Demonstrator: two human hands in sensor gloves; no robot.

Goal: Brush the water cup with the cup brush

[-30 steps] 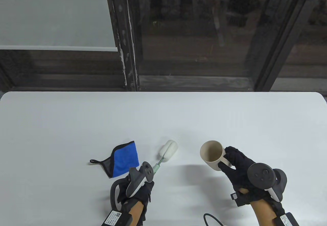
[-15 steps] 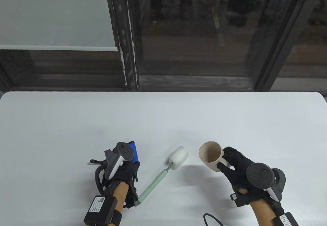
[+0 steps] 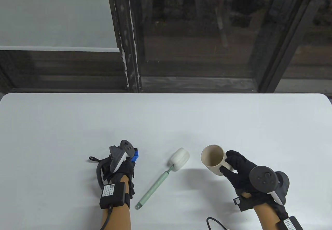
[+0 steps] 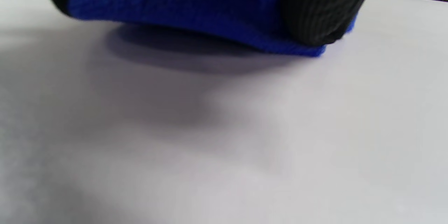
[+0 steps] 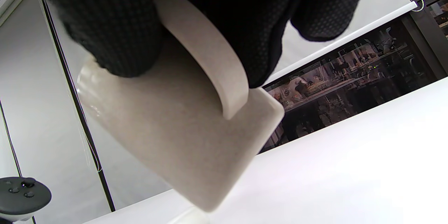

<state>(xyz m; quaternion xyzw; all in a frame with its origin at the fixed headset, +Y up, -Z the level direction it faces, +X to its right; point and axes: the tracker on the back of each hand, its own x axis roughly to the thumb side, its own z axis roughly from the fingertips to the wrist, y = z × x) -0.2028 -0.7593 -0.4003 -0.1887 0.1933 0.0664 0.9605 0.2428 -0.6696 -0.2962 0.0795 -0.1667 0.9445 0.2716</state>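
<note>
The right hand (image 3: 241, 171) grips the beige water cup (image 3: 213, 159) by its handle, holding it tilted off the white surface (image 3: 166, 121), mouth toward 10 o'clock. The left hand (image 3: 118, 166) rests on the blue cloth (image 3: 135, 155); its finger pose is hidden. The cup brush (image 3: 162, 178) lies free between them. Dark windows with blinds stand at 12 o'clock.

left hand (image 3: 119, 166) lies palm-down; right hand (image 3: 242, 173) curled, raised.
</note>
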